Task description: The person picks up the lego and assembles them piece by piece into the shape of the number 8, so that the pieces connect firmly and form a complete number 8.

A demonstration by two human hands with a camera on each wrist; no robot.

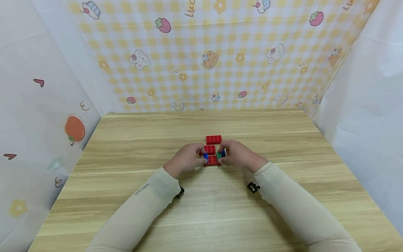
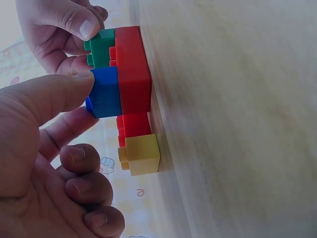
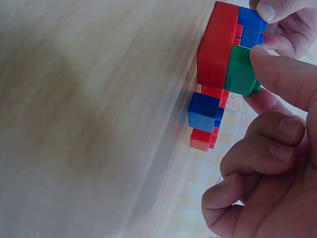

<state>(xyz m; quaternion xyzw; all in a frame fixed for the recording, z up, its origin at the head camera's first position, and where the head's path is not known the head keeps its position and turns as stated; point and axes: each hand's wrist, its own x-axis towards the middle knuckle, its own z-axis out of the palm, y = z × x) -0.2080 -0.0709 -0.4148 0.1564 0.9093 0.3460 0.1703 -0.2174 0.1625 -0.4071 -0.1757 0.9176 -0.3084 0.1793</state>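
Observation:
A red brick (image 1: 212,160) lies lengthwise across the table between my two hands. At its left end sits a small blue brick (image 2: 106,91), pinched between the thumb and index finger of my left hand (image 1: 185,159). A green brick (image 3: 240,72) is at the red brick's right end, where my right hand (image 1: 239,154) pinches it with thumb and index finger. Both small bricks touch the red one's studded top; whether they are pressed fully down I cannot tell. The other fingers of each hand are curled, holding nothing.
Behind the front brick lies a second red brick (image 1: 210,149), with a third red brick (image 1: 213,140) farther back. A yellow brick (image 2: 143,154) stands beyond my left hand, and another blue brick (image 3: 203,111) beyond my right. A checked cloth (image 1: 195,80) hangs behind the wooden table (image 1: 207,213).

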